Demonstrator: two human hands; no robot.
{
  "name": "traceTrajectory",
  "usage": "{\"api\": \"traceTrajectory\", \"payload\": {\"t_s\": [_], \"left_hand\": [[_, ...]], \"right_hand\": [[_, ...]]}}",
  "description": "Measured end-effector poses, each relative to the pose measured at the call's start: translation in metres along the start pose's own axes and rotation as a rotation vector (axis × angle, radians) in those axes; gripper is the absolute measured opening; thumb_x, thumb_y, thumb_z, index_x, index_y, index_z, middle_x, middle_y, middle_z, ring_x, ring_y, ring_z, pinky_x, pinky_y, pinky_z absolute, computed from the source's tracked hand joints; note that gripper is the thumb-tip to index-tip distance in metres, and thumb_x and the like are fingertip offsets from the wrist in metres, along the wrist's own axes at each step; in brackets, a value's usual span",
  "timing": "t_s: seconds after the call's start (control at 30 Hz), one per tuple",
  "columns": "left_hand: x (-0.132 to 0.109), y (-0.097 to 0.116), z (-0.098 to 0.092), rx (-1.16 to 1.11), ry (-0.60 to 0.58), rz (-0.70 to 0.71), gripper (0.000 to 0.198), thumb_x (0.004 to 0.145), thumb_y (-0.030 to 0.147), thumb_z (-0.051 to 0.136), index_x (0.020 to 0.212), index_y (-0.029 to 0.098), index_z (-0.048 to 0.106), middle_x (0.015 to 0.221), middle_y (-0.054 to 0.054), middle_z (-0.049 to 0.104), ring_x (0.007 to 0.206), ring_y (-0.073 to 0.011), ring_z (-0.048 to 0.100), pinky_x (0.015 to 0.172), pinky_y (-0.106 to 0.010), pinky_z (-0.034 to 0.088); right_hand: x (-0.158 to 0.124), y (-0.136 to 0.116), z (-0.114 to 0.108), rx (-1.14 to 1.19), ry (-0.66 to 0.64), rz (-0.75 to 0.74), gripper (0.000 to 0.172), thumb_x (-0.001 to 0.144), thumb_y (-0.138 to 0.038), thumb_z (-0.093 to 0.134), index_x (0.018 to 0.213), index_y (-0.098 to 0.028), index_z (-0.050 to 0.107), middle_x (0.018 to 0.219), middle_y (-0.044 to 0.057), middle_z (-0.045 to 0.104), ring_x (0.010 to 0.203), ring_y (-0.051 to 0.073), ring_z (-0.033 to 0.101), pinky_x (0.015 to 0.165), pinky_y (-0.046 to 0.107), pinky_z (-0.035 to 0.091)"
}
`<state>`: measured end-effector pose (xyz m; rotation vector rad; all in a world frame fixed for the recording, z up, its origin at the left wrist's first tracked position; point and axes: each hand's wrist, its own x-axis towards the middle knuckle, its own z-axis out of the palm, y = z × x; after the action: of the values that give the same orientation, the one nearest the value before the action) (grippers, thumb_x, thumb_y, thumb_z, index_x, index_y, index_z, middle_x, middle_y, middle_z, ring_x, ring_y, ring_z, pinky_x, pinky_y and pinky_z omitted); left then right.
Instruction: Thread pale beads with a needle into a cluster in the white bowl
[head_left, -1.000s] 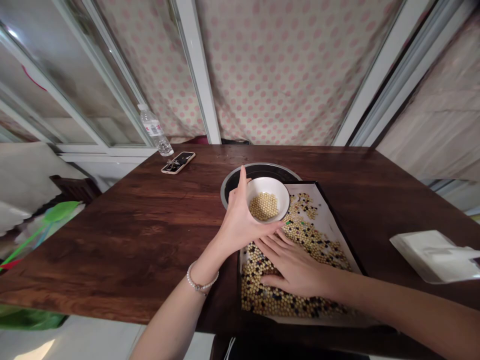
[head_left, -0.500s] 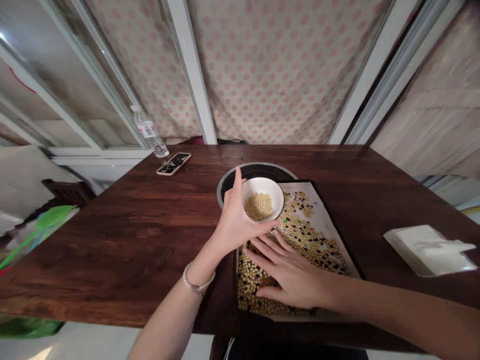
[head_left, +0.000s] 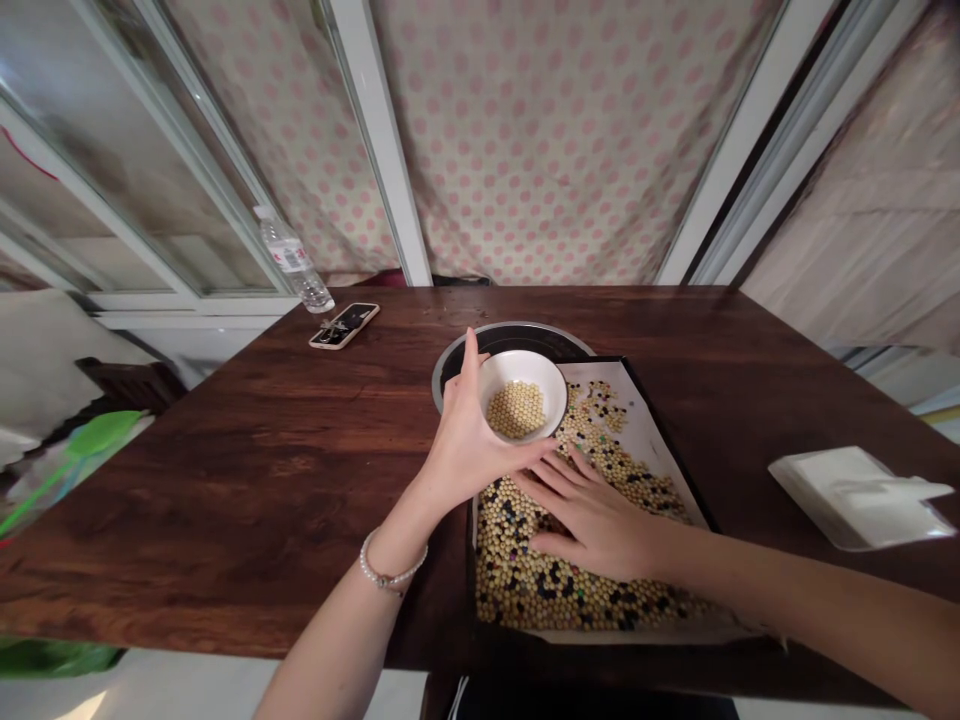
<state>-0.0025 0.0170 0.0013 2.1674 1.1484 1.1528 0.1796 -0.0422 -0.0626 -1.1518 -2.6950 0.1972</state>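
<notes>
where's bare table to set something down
Bare table lies between the phone and the near left edge, and between the tray and white packet. Crowded: the middle, where bowl, round pan, left hand, right hand and tray bunch together.

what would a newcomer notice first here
Probably the paper-lined tray of small yellow and dark round pieces, near the front of the table, with the right hand spread over them. Then the white bowl of yellow pieces in the left hand. Beyond the table, a pink-dotted curtain stands out.

No legible text, even on bottle label (head_left: 291, 256)
</notes>
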Motion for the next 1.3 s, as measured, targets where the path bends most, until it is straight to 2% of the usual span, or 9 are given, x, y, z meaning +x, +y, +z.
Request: {"api": "traceTrajectory", "payload": {"t_s": [0.17,0.33,0.5,0.6,0.7,0.8,0.87,1.03,1.3], "left_hand": [[0.002,0.001,-0.002,-0.013,-0.003,0.001,0.129,0.052,0.049,0.079,0.143,0.019,-0.009,0.134,-0.018,0.037,0.123,-0.0376,0.036,0.103,-0.057,0.027],[0.003,-0.001,-0.001,-0.016,-0.004,0.027,0.129,0.053,0.047,0.078,0.142,0.020,-0.010,0.131,-0.017,0.040,0.122,-0.0383,0.037,0.101,-0.059,0.026],[0.003,-0.001,0.000,0.006,-0.009,0.026,0.128,0.052,0.047,0.078,0.143,0.018,-0.008,0.129,-0.018,0.042,0.122,-0.0385,0.037,0.100,-0.058,0.027],[0.003,-0.001,0.001,0.008,-0.014,0.017,0.129,0.052,0.047,0.079,0.143,0.017,-0.008,0.130,-0.019,0.041,0.123,-0.0386,0.036,0.101,-0.058,0.027],[0.003,0.000,0.000,-0.008,-0.024,-0.003,0.130,0.052,0.047,0.079,0.142,0.017,-0.009,0.132,-0.019,0.039,0.124,-0.0384,0.035,0.102,-0.058,0.027],[0.002,0.001,-0.002,-0.038,-0.029,-0.019,0.129,0.053,0.047,0.079,0.142,0.019,-0.010,0.133,-0.018,0.039,0.123,-0.0378,0.037,0.101,-0.058,0.028],[0.001,0.002,-0.002,-0.045,-0.016,-0.026,0.129,0.053,0.048,0.079,0.142,0.020,-0.009,0.132,-0.018,0.039,0.123,-0.0381,0.037,0.101,-0.058,0.028],[-0.001,0.000,-0.002,-0.027,0.015,0.001,0.128,0.052,0.049,0.079,0.143,0.022,-0.007,0.133,-0.017,0.037,0.124,-0.0376,0.036,0.103,-0.057,0.026],[0.001,-0.002,0.000,0.015,0.014,0.004,0.130,0.050,0.051,0.079,0.142,0.021,-0.007,0.128,-0.017,0.041,0.119,-0.0381,0.039,0.099,-0.059,0.029]], "right_hand": [[0.023,0.012,0.001,0.009,0.080,0.050,0.057,0.089,-0.054,0.034,0.131,-0.017,0.041,0.138,0.014,0.041,0.133,0.032,0.024,0.110,0.057,0.009],[0.032,0.027,0.011,0.018,0.088,0.095,0.055,0.090,-0.050,0.032,0.133,-0.016,0.038,0.136,0.013,0.044,0.132,0.031,0.027,0.109,0.055,0.016],[0.025,0.018,0.009,0.016,0.058,0.034,0.059,0.089,-0.055,0.030,0.128,-0.014,0.045,0.135,0.013,0.046,0.130,0.030,0.032,0.111,0.051,0.017],[0.026,0.010,0.001,0.036,0.045,0.087,0.056,0.091,-0.052,0.028,0.126,-0.012,0.048,0.134,0.014,0.047,0.129,0.030,0.034,0.110,0.052,0.019],[0.024,-0.007,-0.007,0.096,0.023,0.109,0.060,0.092,-0.049,0.027,0.132,-0.007,0.041,0.139,0.017,0.040,0.132,0.030,0.029,0.110,0.050,0.020],[0.015,-0.027,-0.010,0.189,-0.053,-0.047,0.069,0.091,-0.051,0.029,0.143,-0.008,0.019,0.149,0.014,0.019,0.138,0.027,0.013,0.113,0.045,0.016],[0.006,-0.036,-0.010,0.236,-0.125,-0.142,0.067,0.092,-0.049,0.028,0.144,-0.009,0.015,0.150,0.012,0.013,0.139,0.024,0.009,0.114,0.043,0.013],[-0.003,-0.026,-0.010,0.270,-0.214,-0.371,0.058,0.093,-0.045,0.032,0.144,-0.020,0.017,0.150,0.003,0.018,0.139,0.017,0.010,0.114,0.040,0.006],[0.000,-0.004,-0.005,0.160,-0.120,-0.196,0.069,0.089,-0.049,0.041,0.144,-0.019,0.011,0.150,0.006,0.015,0.139,0.021,0.010,0.113,0.045,0.007]]}}
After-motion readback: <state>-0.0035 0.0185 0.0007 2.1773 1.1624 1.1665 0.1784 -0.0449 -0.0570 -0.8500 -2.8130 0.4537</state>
